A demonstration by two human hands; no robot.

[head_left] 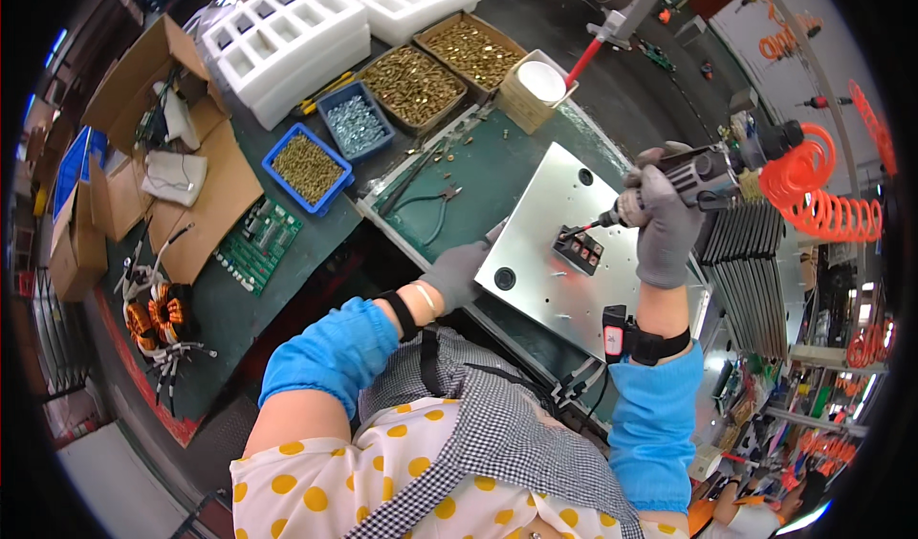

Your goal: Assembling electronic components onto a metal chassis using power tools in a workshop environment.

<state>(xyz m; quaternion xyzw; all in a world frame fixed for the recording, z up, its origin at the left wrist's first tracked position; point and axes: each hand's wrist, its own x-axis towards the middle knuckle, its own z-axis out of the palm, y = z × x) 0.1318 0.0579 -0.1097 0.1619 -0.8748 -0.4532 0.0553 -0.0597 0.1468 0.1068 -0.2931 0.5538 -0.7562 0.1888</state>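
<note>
Terminal block is placed on metal plate, but fastening seems unfinished (tightness I cannot judge), with right hand in closed grip around powered screwdriver, while left hand meets plate edge, its closure unclear.

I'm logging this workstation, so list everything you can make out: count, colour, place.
metal plate: 1, silver, centre
terminal block: 1, black, on metal plate
power driver: 1, grey-black, over metal plate
pliers: 1, dark-handled, left of metal plate
bins: 2, blue, upper left
fastener trays: 2, brown, beside bins
foam trays: several, white, top
circuit board: 1, green, below bins
coils: 2, orange, far left
coiled hoses: several, orange, right
left hand: 1, grey-gloved, metal plate's left edge
right hand: 1, grey-gloved, on power driver
</note>
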